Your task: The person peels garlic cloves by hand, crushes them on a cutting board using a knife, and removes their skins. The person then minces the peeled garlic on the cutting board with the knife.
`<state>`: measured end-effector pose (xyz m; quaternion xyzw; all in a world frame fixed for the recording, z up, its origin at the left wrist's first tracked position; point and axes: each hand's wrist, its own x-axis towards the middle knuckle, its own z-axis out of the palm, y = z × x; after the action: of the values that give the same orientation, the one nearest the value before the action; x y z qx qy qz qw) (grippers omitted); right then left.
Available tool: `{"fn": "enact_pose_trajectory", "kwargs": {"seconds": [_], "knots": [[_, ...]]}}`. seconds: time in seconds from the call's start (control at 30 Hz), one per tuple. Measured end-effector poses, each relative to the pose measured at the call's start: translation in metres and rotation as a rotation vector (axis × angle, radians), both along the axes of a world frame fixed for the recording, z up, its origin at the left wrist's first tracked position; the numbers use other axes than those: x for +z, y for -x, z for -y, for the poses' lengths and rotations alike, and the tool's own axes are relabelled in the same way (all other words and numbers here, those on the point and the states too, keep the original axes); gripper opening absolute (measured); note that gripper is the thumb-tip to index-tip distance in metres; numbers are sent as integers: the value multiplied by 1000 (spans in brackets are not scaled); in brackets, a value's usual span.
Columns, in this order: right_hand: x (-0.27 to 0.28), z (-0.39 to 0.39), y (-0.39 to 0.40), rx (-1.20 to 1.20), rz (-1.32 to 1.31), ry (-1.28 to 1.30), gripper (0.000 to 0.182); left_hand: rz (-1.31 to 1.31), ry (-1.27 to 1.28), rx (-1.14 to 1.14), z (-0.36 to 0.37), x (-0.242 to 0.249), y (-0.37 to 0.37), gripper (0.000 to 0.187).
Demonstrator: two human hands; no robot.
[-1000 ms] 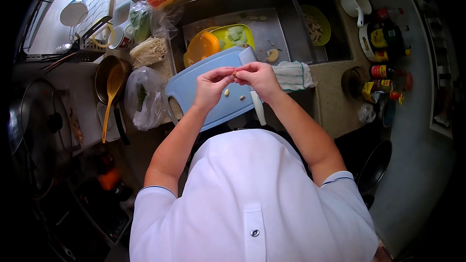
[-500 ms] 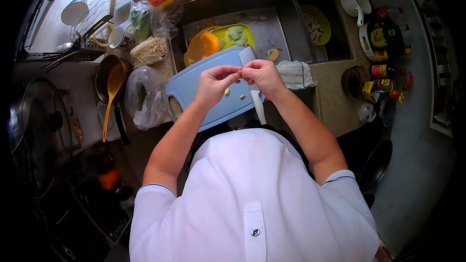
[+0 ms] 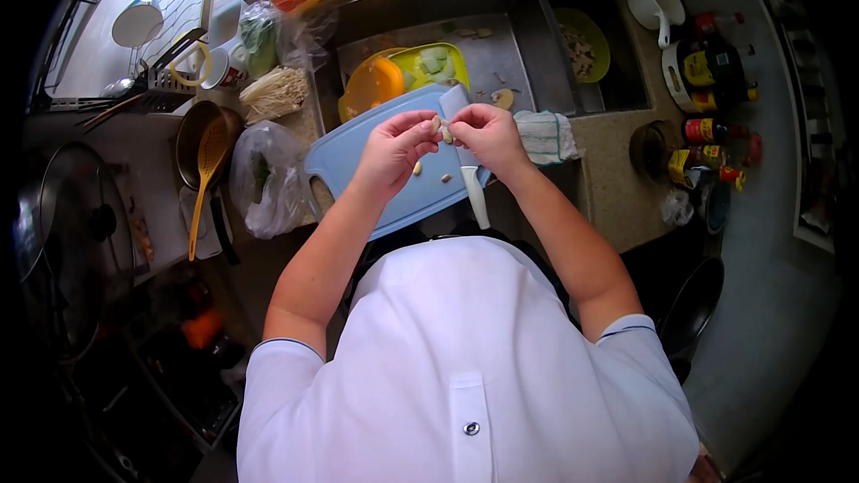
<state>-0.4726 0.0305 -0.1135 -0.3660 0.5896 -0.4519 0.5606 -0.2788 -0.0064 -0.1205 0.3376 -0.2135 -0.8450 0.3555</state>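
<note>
Above the blue cutting board (image 3: pixel 344 165), my left hand (image 3: pixel 392 154) pinches a small garlic clove (image 3: pixel 437 124) between thumb and fingertips. Close against it, my right hand (image 3: pixel 490 136) is closed at the fingertips on a pale bit of garlic skin (image 3: pixel 446 135), which touches or hangs from the clove. Below my hands, a peeled clove (image 3: pixel 417 168) and a smaller brownish piece (image 3: pixel 446 178) lie on the board. A white-handled knife (image 3: pixel 476 195) rests along the board's right side, its blade partly behind my right hand.
Beyond the board is a metal sink (image 3: pixel 514 58) with an orange colander (image 3: pixel 376 80) and a yellow-green basket (image 3: pixel 458 61). A cloth (image 3: pixel 546 138) lies on the right ledge. Enoki mushrooms (image 3: pixel 276 93), a plastic bag (image 3: pixel 268 183) and a pan (image 3: pixel 190 154) stand left; bottles (image 3: pixel 702 131) stand right.
My fingertips have moved slightly apart, and the clove with its pale skin now shows between them. My left hand has turned a little; the board and knife look unchanged.
</note>
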Motion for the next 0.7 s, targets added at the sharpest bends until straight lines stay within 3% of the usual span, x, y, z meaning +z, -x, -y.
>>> {"fn": "enact_pose_trajectory", "kwargs": {"seconds": [0.3,0.5,0.6,0.67,0.7], "knots": [[13,5,-3,60,10,39,12,58,87,-36,-2,-2,6,25],[12,7,-1,43,68,47,12,-10,-31,-46,1,3,8,27],[11,7,0,27,38,48,11,124,110,-56,-1,2,12,27],[10,6,1,17,21,52,11,357,485,-132,-2,-1,11,27],[9,6,3,46,21,44,9,357,484,-133,-1,-1,11,27]]}}
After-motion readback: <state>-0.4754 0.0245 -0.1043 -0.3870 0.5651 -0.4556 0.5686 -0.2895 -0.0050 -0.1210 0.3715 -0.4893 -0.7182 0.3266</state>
